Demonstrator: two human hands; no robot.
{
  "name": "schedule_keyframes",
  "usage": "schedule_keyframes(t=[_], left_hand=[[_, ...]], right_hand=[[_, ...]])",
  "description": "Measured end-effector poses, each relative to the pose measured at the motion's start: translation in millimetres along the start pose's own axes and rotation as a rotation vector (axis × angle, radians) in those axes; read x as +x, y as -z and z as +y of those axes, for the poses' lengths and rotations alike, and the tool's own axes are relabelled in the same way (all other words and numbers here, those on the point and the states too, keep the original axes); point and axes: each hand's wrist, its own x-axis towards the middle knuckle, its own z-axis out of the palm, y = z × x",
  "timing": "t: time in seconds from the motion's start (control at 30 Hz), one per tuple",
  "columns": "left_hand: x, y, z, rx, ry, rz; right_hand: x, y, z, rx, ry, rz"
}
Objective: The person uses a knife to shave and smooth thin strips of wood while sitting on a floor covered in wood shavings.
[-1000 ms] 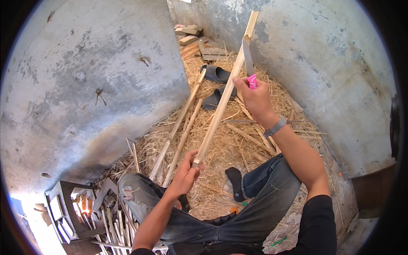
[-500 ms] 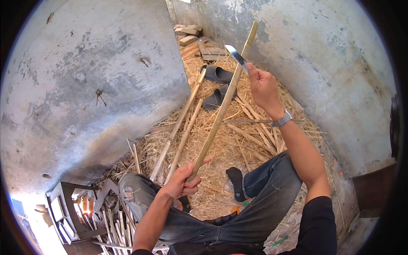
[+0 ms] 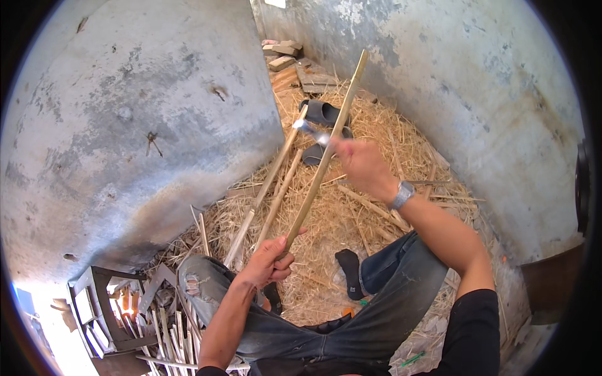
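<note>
My left hand (image 3: pixel 268 261) is closed round the lower end of a long bamboo strip (image 3: pixel 319 173), which slants up and away to the right. Gripped in my right hand (image 3: pixel 365 164) is a knife (image 3: pixel 311 131), its shiny blade smeared by motion. The blade crosses the strip about halfway along and points to the left. Whether its edge touches the strip I cannot tell. My right fingers are blurred, and they hide the knife's handle. A metal-banded watch sits on my right wrist.
Straw and shavings (image 3: pixel 313 216) cover the floor between my legs. Several cut strips (image 3: pixel 274 172) lie to the left of the held one. Dark slippers (image 3: pixel 324 113) rest beyond it. Worn concrete walls (image 3: pixel 188 113) rise on both sides. A dark frame (image 3: pixel 103 313) stands at lower left.
My right hand and the knife have come down and left along the strip, toward me. The strip's far end has dropped lower and shifted slightly left. My left hand keeps its hold.
</note>
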Motion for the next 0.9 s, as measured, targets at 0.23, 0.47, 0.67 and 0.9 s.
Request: schedule_keyframes(t=[0.23,0.47,0.67,0.9], left_hand=[[-3,-4,5,-0.024,-0.001,-0.015],[0,1,13,-0.035,-0.108,0.021],[-1,-13,18,-0.061,-0.132,0.039],[3,-8,11,0.064,-0.302,0.113]], right_hand=[[17,3,-5,0.061,-0.104,0.042],[-48,-35,-51,0.022,0.183,-0.209],[-43,-40,-40,0.106,0.052,-0.203],[-9,-26,-34,0.385,-0.210,-0.116]])
